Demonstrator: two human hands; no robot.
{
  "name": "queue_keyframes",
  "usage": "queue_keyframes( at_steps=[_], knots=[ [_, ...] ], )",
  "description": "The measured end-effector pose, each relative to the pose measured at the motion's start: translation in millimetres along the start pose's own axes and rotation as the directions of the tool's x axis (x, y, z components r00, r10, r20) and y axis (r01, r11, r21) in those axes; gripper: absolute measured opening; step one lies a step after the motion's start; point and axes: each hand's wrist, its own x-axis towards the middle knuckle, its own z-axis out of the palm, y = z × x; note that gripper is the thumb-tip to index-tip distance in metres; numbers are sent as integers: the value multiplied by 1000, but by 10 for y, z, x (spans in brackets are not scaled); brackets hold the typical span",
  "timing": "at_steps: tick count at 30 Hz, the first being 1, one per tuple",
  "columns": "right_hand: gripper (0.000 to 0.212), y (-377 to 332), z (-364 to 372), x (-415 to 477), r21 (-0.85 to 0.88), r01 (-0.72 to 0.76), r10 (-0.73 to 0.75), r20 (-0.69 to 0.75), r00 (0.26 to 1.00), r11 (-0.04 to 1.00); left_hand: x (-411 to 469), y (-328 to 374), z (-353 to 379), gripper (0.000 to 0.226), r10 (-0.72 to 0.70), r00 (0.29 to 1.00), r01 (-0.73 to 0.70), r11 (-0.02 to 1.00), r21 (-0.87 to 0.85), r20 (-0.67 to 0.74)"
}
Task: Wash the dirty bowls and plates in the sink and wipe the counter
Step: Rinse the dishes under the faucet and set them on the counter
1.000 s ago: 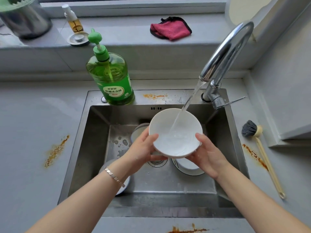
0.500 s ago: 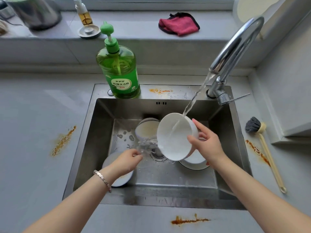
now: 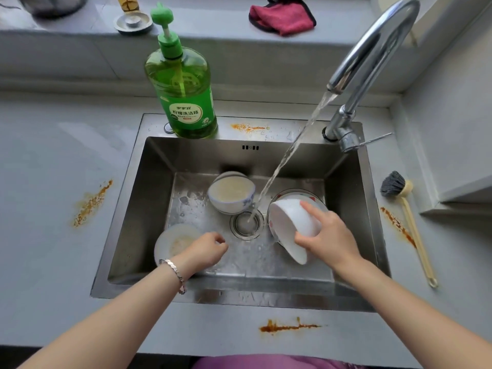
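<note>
My right hand (image 3: 328, 237) grips a white bowl (image 3: 291, 222), tipped on its side low in the steel sink (image 3: 127, 209), over a patterned plate (image 3: 292, 194) at the right. My left hand (image 3: 206, 250), fingers curled and holding nothing, hovers over a dirty white plate (image 3: 170, 242) at the sink's front left. A dirty bowl (image 3: 230, 194) with blue markings sits at the back of the basin. Water runs from the faucet (image 3: 372, 51) into the drain (image 3: 246, 225).
Green dish soap bottle (image 3: 182, 91) stands on the sink's back rim. A dish brush (image 3: 407, 217) lies on the counter at the right. A red cloth (image 3: 282, 18) rests on the windowsill. Orange stains mark the counter at left (image 3: 91, 202), front (image 3: 287, 327) and right (image 3: 398, 226).
My left hand let go of the white bowl and dropped toward the front-left plate. My right hand tipped the bowl out and lowered it out of the water stream to the sink's right side.
</note>
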Motion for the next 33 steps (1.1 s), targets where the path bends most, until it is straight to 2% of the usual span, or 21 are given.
queue_keyframes(
  at_steps=[3, 7, 9, 12, 18, 23, 29, 30, 33],
  knots=[
    [60, 355, -84, 89, 285, -232, 263, -74, 962, 930, 28, 101, 38, 24, 26, 1000, -27, 998, 53, 10],
    [39, 694, -68, 287, 514, -463, 509, 59, 859, 722, 81, 213, 83, 29, 34, 999, -34, 996, 85, 9],
    [33, 759, 22, 393, 524, -526, 544, 137, 828, 670, 107, 239, 95, 29, 26, 1000, -27, 998, 61, 13],
    [31, 794, 203, 528, 478, -564, 554, 180, 813, 673, 143, 221, 86, 30, 23, 1000, -24, 997, 73, 9],
    [39, 718, 473, 703, 595, -601, 597, 237, 766, 534, 224, 69, 36, 29, 2, 1000, 0, 998, 58, -26],
    [28, 726, 622, 721, 581, -618, 597, 263, 758, 529, 251, 4, 3, 31, -8, 1000, 9, 999, 37, -24],
    [37, 779, 653, 632, 599, -605, 562, 290, 775, 525, 281, -20, 1, 30, -19, 999, 19, 1000, 6, -30],
    [37, 776, 632, 606, 585, -590, 557, 264, 787, 556, 288, -27, 5, 30, -24, 999, 24, 1000, 4, -28],
    [41, 748, 540, 532, 372, -498, 510, 74, 857, 783, 341, -43, 24, 25, -40, 999, 40, 999, -3, -2]
  ],
)
